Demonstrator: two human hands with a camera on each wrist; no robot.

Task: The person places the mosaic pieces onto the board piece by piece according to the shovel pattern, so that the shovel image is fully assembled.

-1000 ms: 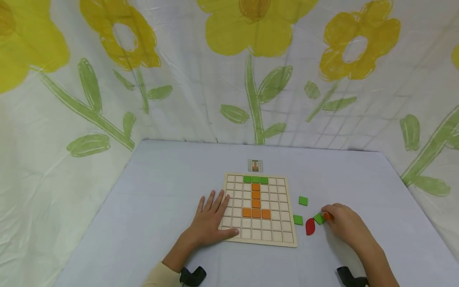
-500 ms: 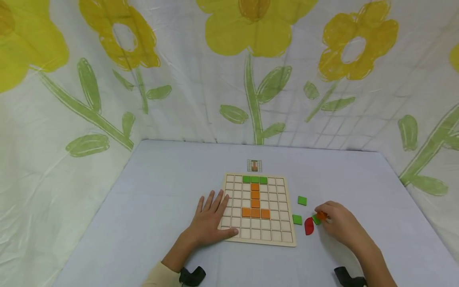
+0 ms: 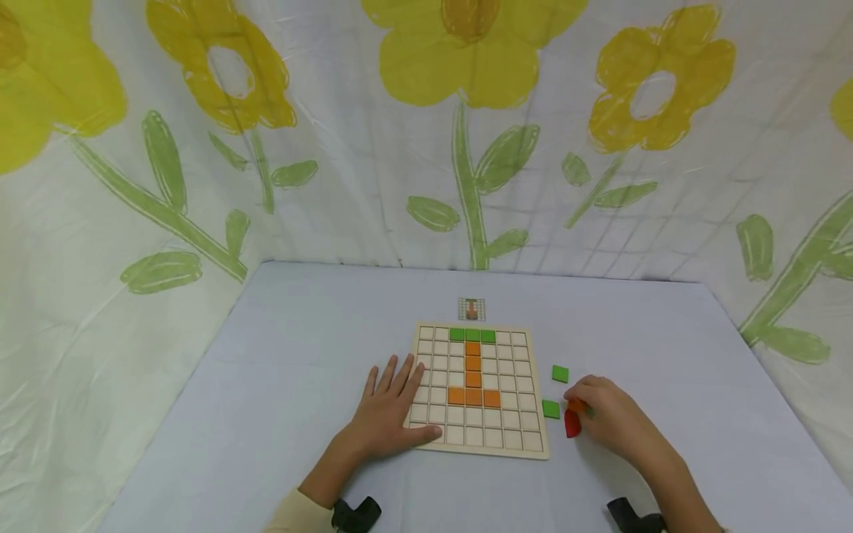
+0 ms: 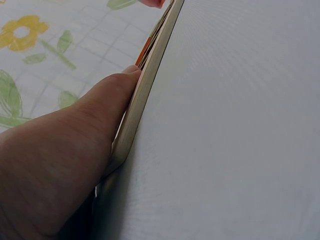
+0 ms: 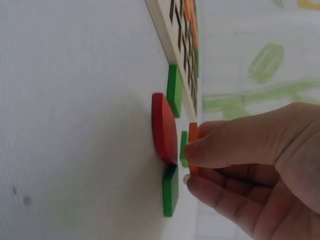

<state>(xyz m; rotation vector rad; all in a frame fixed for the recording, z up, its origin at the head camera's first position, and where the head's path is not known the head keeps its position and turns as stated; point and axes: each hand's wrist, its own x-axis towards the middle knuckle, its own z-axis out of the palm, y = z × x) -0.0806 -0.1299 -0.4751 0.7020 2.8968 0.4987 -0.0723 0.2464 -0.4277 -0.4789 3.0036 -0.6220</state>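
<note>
A wooden grid board (image 3: 513,443) lies on the table with green tiles in its top row and orange tiles (image 3: 473,380) set in a column and a short row below. My left hand (image 3: 383,422) rests spread on the board's left edge, its thumb on the near left corner. To the right of the board, my right hand (image 3: 609,414) pinches an orange tile (image 5: 193,131) between thumb and fingers, raised over the loose pieces. Beneath it lie a red leaf-shaped piece (image 5: 165,130) and a green tile (image 5: 170,192) touching it.
Two more loose green tiles lie right of the board: one (image 3: 551,409) near its edge, another (image 3: 560,374) farther back. A small printed pattern card (image 3: 472,309) lies behind the board. A flower-printed cloth (image 3: 346,185) hangs beyond the table.
My right hand has moved left with the orange tile, from beside the green tile to over the red piece. The left hand has stayed in place on the board.
</note>
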